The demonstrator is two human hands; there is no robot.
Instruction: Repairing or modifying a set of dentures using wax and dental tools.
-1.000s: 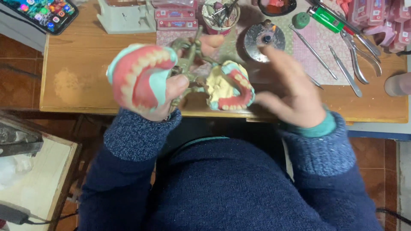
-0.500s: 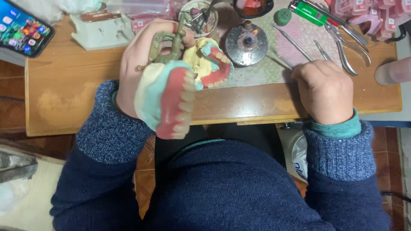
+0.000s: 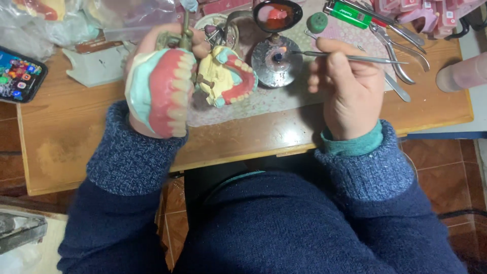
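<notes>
While my left hand (image 3: pixel 152 66) grips a hinged brass articulator carrying pink wax dentures on pale plaster casts (image 3: pixel 167 91) above the wooden table (image 3: pixel 76 137), my right hand (image 3: pixel 350 86) pinches a thin metal wax tool (image 3: pixel 350 57), its tip at the small round burner's flame (image 3: pixel 278 56).

A worn wooden workbench (image 3: pixel 253 137) with a pale scuffed patch near its left end carried the clutter. At the far left lay a dark smartphone with a lit screen (image 3: pixel 20 73), and beside it a whitish plaster block (image 3: pixel 96 71). A patterned pinkish mat (image 3: pixel 264 99) covered the middle — on it stood a round metal spirit burner with a small flame (image 3: pixel 276 61) and a green round cap (image 3: pixel 318 22). To the right lay a green plastic lighter (image 3: pixel 350 13) and steel pliers (image 3: pixel 401 50) — their handles near the back edge.
</notes>
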